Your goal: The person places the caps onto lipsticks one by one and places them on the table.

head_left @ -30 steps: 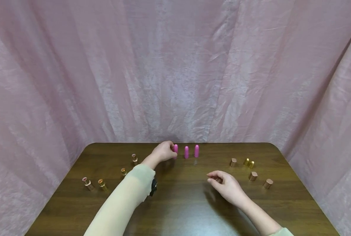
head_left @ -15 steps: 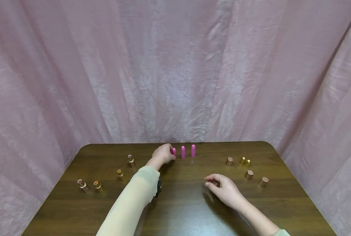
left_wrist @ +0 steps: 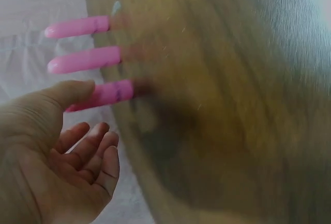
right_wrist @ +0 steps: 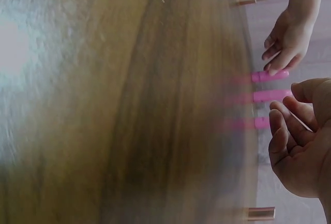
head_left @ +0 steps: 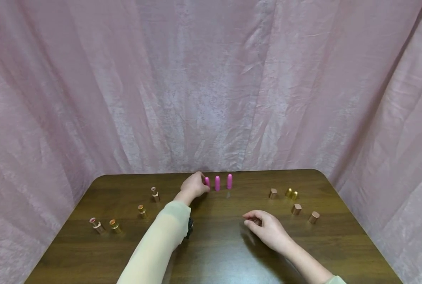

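Observation:
Three pink bullet-shaped lipstick tubes stand upright in a row near the table's far edge: a left one [head_left: 207, 181], a middle one [head_left: 217, 183] and a right one [head_left: 229, 181]. Around the left tube is my left hand [head_left: 194, 185], its thumb [left_wrist: 75, 92] overlapping the upper part of the tube in the left wrist view. The other fingers curl loosely below, apart from the tube. My right hand [head_left: 267, 228] hovers over the table's middle right, fingers loosely bent and thumb apart, holding nothing.
On the left of the wooden table [head_left: 211, 252] stand uncapped lipsticks, rose-gold [head_left: 155, 194] and gold [head_left: 142, 211]. To the right are rose-gold caps [head_left: 296, 209] and small gold caps [head_left: 289, 193]. A pink curtain [head_left: 211, 86] hangs behind the far edge.
The left tube stands slightly closer to the middle one than a second ago, and my left hand covers more of it. The head view has shifted a little; the right hand keeps its pose.

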A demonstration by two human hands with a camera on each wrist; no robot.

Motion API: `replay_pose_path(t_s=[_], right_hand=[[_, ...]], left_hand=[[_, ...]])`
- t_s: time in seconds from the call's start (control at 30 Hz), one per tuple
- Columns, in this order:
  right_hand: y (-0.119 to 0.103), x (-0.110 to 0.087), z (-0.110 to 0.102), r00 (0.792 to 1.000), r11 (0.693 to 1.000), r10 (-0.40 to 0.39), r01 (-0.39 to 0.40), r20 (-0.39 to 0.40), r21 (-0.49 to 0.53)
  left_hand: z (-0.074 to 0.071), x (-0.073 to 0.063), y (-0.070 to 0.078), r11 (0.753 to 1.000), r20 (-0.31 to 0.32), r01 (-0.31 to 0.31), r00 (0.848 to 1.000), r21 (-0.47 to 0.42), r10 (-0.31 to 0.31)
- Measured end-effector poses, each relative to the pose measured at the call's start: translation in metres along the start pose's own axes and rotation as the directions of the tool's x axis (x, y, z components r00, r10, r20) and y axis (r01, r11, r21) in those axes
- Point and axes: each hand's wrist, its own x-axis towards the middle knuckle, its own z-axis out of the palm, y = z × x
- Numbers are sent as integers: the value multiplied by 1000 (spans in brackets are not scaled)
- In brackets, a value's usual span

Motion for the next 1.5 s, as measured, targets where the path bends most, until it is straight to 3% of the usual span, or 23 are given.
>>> replay_pose_path(t_s=[0.33, 0.47, 0.63, 0.77, 0.97, 1.17, 1.37, 1.43, 1.5], right_hand=[[4, 6, -33, 999, 1000, 7, -8, -39, -23], [11, 7, -55, 997, 999, 8, -12, -76, -47], [19, 12, -86, 994, 993, 27, -39, -109, -116], [28, 17, -107, 991, 980, 34, -58, -127, -191], [47, 26, -133, 990, 961, 51, -85, -133, -265], [67, 36, -150, 984, 919, 142, -170, -104, -355], [80, 47, -156, 959, 893, 285, -264, 4, -363], [84, 50, -154, 954, 892, 299, -270, 25, -363], [87, 53, -153, 950, 889, 311, -276, 40, -365]], left_hand=[[-41, -15, 2, 997, -78, -31, 996, 72, 36], [-52, -30, 9, 984, -98, -115, 987, 137, 129], [-56, -52, 25, 946, -100, -249, 957, 207, 274], [-50, -73, 36, 898, -93, -376, 910, 227, 405], [-33, -104, 48, 781, -92, -547, 799, 302, 595], [-10, -130, 54, 677, -14, -643, 721, 359, 693], [19, -148, 56, 538, 96, -743, 618, 399, 781], [29, -153, 56, 506, 117, -758, 595, 412, 795], [38, -158, 57, 485, 136, -766, 582, 422, 801]])
